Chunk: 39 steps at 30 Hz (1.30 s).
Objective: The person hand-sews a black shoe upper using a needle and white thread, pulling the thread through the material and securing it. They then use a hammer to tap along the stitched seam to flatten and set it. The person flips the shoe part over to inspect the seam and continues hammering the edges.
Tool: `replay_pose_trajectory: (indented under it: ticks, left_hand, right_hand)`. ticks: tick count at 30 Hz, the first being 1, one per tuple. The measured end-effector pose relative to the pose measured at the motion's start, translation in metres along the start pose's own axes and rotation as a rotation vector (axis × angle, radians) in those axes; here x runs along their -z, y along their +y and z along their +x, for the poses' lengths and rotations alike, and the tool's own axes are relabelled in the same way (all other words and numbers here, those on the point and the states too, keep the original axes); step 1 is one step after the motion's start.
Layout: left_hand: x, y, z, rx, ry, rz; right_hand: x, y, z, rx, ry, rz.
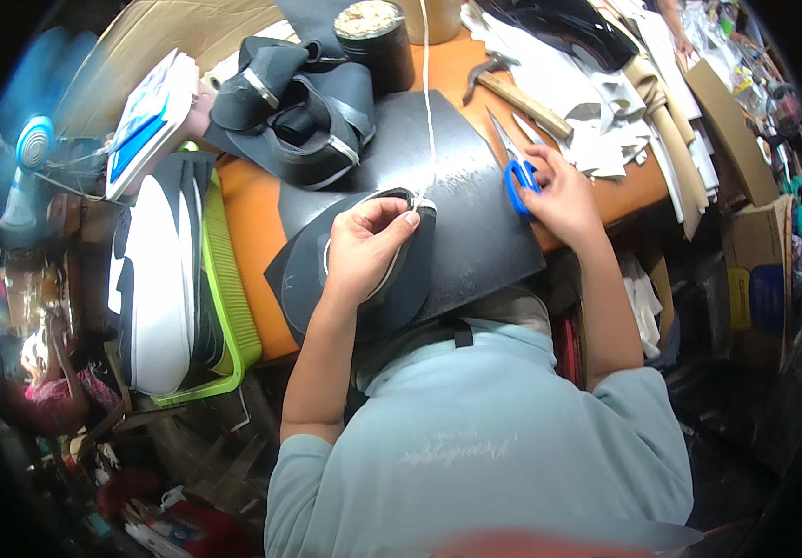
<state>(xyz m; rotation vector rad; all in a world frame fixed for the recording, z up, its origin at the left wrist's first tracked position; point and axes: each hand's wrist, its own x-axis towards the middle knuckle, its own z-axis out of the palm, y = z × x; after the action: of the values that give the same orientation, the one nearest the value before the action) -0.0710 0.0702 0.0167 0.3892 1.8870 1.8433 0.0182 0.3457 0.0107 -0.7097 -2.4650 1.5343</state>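
Observation:
My left hand (370, 244) is closed at the edge of a black sheet-material piece (319, 279). Its thumb and forefinger pinch a white cord (431, 121) there, which runs up from the fingertips to the far edge of the view. A white line of cord or edging also curves along the black piece beside this hand. My right hand (559, 191) has its fingers on the blue handles of a pair of scissors (514, 167). The scissors' blades are parted and point away from me. Under the piece lies a dark, worn work mat (475, 232).
A hammer (523, 100) lies beyond the scissors, near white scraps (605, 130). Curled black pieces (308, 121) and a dark cylindrical container (373, 46) stand at the back of the orange table (257, 251). A green basket (233, 307) with white and black cut pieces is at the left.

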Motion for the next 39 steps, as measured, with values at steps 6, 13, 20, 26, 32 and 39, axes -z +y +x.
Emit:
replay_pose_trajectory:
  ticks: [6, 13, 20, 26, 32, 39]
  left_hand:
    - [0.023, 0.000, 0.003, 0.001, -0.013, -0.205]
    - [0.027, -0.009, 0.002, 0.002, -0.039, -0.284]
    - [0.031, -0.001, -0.003, 0.070, -0.038, -0.276]
    - [0.032, 0.008, -0.007, 0.154, -0.076, -0.349]
    - [0.022, 0.014, -0.009, 0.154, -0.069, -0.306]
    - [-0.006, 0.050, -0.018, -0.402, -0.448, 0.404]
  right_hand:
    - [-0.005, -0.011, -0.059, 0.458, -0.038, -0.072]
    - [-0.015, -0.013, -0.068, 0.620, 0.008, -0.171]
    - [-0.019, -0.013, -0.066, 0.696, 0.054, -0.219]
    - [-0.019, -0.008, -0.064, 0.765, 0.094, -0.281]
    - [-0.012, -0.002, -0.068, 0.619, 0.071, -0.120]
    - [0.036, 0.029, -0.040, 0.191, 0.433, -0.195]
